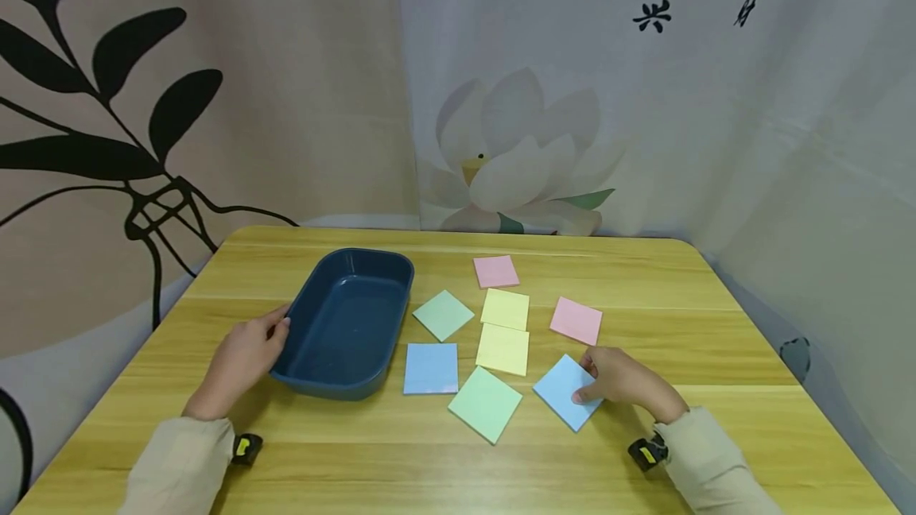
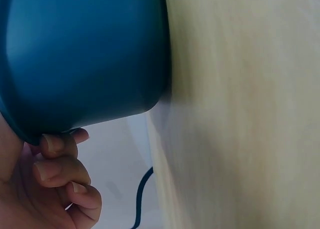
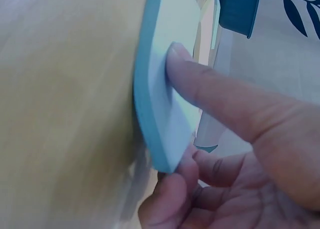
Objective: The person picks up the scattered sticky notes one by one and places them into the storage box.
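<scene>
A dark blue rectangular plastic basin [image 1: 343,324] stands left of the table's middle. My left hand [image 1: 243,356] grips its left rim, and in the left wrist view curled fingers [image 2: 62,171] sit under the edge of the basin [image 2: 85,54]. At the right, my right hand [image 1: 630,380] pinches a light blue sticky note pad [image 1: 561,389] by its right corner. The right wrist view shows the thumb [image 3: 200,81] on top of the pad [image 3: 175,114] and the other fingers under its edge, with that corner lifted off the table.
Between basin and right hand lie another blue pad [image 1: 431,369], two green pads [image 1: 487,405], two yellow pads [image 1: 503,350] that meet edge to edge, and two pink pads [image 1: 576,320]. The wooden table [image 1: 401,459] ends at a printed curtain [image 1: 343,102].
</scene>
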Available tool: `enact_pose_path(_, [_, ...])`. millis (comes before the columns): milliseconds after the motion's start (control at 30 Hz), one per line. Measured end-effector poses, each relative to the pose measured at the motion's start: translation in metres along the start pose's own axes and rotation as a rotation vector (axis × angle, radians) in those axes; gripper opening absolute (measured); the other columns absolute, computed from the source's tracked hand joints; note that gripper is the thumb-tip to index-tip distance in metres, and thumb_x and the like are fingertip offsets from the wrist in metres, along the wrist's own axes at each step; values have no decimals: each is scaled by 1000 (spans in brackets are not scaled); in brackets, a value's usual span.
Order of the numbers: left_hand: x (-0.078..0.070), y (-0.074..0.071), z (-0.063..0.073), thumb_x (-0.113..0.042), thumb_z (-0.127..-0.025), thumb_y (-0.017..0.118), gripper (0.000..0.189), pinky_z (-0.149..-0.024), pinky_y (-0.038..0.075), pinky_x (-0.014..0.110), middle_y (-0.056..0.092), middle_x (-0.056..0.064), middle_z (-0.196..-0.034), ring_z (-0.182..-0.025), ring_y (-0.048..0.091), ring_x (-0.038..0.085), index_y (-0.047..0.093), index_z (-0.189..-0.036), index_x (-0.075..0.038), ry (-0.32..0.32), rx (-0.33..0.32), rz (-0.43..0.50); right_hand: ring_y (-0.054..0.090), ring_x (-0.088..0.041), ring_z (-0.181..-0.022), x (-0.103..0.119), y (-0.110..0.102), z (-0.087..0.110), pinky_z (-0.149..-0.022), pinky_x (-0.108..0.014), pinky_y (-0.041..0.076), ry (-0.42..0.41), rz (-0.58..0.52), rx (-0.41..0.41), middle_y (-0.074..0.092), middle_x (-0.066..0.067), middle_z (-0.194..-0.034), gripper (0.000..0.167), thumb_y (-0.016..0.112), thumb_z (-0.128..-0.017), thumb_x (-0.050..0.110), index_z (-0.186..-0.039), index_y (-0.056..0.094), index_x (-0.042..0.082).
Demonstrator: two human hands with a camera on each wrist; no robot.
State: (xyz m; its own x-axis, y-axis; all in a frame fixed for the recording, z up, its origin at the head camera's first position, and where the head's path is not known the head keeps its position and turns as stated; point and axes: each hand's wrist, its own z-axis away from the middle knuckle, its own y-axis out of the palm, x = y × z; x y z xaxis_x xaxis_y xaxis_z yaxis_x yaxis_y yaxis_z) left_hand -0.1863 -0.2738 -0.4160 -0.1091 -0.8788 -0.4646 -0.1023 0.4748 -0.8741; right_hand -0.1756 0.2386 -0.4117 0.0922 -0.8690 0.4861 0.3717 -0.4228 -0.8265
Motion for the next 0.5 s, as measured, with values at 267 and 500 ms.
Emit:
enact_pose_path(267, [-1,1,1,-25,-103,38,47,-39,30,28,37,1,-47,-39,32,14,46,-141,2,-7,1,-8,40,-17,-66,2,-1,2,-59,-28,32,-25,1,-1,41,-4,-70,32,82,-75,16,-81,54,2])
enact_pose_path(500, [-2,1,1,-23,-103,40,46,-39,30,28,37,1,-47,-39,31,14,46,-141,3,0,-6,-4,39,-15,-64,1,0,4,-57,-26,31,-38,-8,-12,39,-2,-68,27,79,-78,14,-78,54,4])
